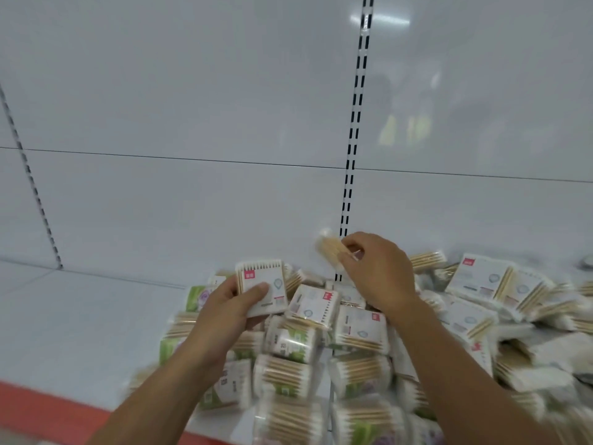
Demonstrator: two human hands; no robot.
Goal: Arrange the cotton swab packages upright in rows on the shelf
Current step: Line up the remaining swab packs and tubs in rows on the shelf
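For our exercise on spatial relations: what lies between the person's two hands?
In the head view, between the left hand and the right hand lies a white pink-labelled package, tilted on the loose pile.

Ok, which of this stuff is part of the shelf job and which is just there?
Job: white package in left hand; swab bundle in right hand; heap of packages; shelf.
Just there: slotted upright; red edge strip; back panel.

Left hand [229, 305], right hand [380, 271]: tight grips.
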